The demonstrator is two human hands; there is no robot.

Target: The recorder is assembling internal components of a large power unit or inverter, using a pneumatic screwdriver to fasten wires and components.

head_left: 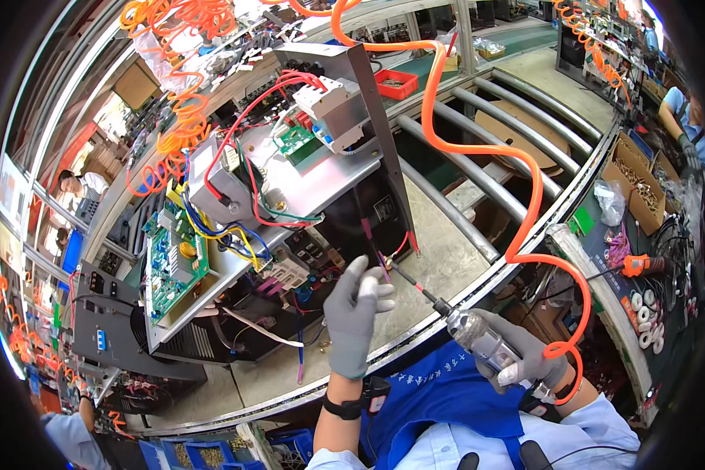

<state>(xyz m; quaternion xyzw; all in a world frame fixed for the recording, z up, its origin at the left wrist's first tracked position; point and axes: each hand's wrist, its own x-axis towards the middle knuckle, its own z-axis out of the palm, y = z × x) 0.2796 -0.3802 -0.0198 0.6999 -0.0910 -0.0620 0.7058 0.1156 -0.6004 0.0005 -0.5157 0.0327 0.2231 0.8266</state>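
Driver (482, 341) slanting toward the metal cabinet (388, 145)
My right hand (531, 348) wraps it; my left hand (353, 313) half-curls beside the bit (412, 281), pinching anything or not, I can't tell. That slant could make it slip into my fingers.

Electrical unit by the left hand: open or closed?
The unit is open: its green circuit board and red wires lie exposed.

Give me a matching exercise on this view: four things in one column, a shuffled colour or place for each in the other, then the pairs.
Things:
1. Power driver
2. Left hand
3. Hose joined to the driver
4. Open tray

Descriptions:
A. Red
B. Gloved in grey
C. Orange
D. In the right hand

Pairs: 1-D, 2-B, 3-C, 4-A
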